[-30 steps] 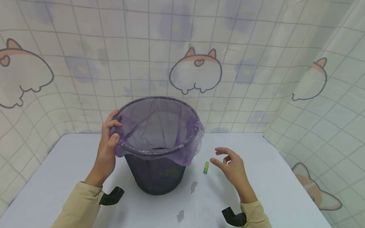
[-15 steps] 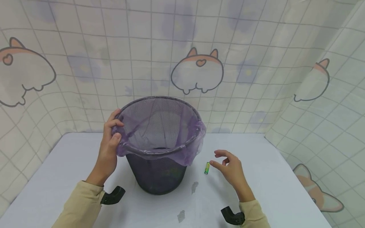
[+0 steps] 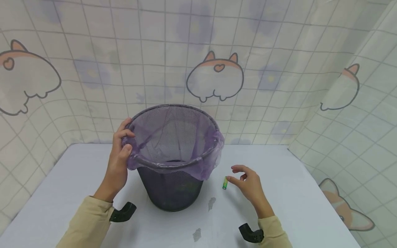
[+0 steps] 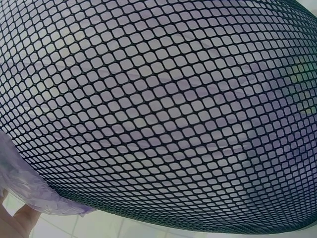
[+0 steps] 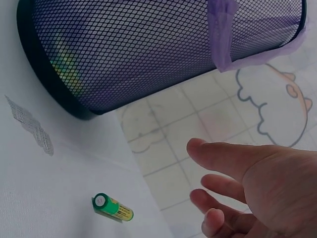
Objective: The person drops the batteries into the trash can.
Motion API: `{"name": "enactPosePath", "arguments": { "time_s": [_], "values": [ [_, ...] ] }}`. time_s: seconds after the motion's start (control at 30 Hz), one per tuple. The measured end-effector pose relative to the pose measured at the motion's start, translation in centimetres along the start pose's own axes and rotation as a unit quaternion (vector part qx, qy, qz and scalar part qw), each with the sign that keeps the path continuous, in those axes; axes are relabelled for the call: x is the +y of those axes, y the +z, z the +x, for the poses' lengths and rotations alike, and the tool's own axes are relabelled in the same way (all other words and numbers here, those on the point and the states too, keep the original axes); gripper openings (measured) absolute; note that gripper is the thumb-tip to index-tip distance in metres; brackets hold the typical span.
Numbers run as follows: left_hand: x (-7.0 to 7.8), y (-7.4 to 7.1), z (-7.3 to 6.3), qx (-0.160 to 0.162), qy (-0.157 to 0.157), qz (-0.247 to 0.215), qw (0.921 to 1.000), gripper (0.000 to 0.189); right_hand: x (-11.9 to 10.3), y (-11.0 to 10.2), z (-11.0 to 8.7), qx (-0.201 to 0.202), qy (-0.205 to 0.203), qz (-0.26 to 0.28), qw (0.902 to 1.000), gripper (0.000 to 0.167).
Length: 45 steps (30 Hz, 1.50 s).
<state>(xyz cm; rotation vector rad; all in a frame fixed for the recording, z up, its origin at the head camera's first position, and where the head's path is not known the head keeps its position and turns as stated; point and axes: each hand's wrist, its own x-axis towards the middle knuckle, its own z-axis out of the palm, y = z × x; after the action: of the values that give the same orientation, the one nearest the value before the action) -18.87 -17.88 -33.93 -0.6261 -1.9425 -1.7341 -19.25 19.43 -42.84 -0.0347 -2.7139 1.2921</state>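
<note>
A black mesh wastebasket (image 3: pixel 170 193), lined with a thin purple bag (image 3: pixel 209 165) folded over its rim, stands tilted on the table. At its left rim, my left hand (image 3: pixel 116 155) grips the edge and the bag, thumb outside and fingertips over the top. A small green and yellow battery (image 5: pixel 113 207) lies on the table right of the basket. My right hand (image 3: pixel 248 181) hovers beside that battery, thumb and forefinger apart and nothing between them. In the right wrist view, a gap shows between the right hand's fingers (image 5: pixel 218 158) and the battery.
Something yellow-green (image 5: pixel 67 67) shows through the mesh low in the basket. Grey patches (image 3: pixel 211 204) mark the white table (image 3: pixel 297 203). A tile-patterned curtain (image 3: pixel 149 69) with cartoon animals encloses the back and sides. Black mounts (image 3: pixel 124 212) sit on both wrists.
My right hand has moved slightly left and down, closer to the battery. The left hand keeps its grip on the wastebasket's rim, and the battery lies where it was.
</note>
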Motion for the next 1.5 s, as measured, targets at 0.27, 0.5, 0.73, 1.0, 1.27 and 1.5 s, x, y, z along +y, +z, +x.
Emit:
{"name": "enactPosePath", "arguments": {
  "time_s": [0.27,0.5,0.73,1.0,1.27,1.5],
  "values": [
    [0.0,0.0,-0.2,-0.001,-0.004,0.001,1.0000,0.034,0.6,0.5,0.2,-0.015,0.013,-0.004,0.9998,0.041],
    [0.0,-0.1,-0.3,0.001,0.000,0.003,1.0000,0.031,0.9,0.7,0.3,-0.032,0.022,-0.006,0.9992,0.044],
    [0.0,-0.2,-0.2,0.002,-0.001,0.007,1.0000,0.032,1.3,1.1,0.5,-0.046,0.030,-0.011,0.9985,0.047],
    [-0.1,-0.2,-0.1,0.000,-0.003,0.015,0.9999,0.034,1.7,1.4,0.7,-0.051,0.034,-0.018,0.9980,0.049],
    [-0.1,-0.1,0.0,-0.002,-0.005,0.010,0.9999,0.033,1.9,1.7,0.8,-0.065,0.028,-0.024,0.9972,0.052],
    [0.1,0.0,0.0,0.000,-0.007,0.010,0.9999,0.035,2.2,2.0,0.9,-0.071,0.033,-0.040,0.9962,0.053]
  ]
}}
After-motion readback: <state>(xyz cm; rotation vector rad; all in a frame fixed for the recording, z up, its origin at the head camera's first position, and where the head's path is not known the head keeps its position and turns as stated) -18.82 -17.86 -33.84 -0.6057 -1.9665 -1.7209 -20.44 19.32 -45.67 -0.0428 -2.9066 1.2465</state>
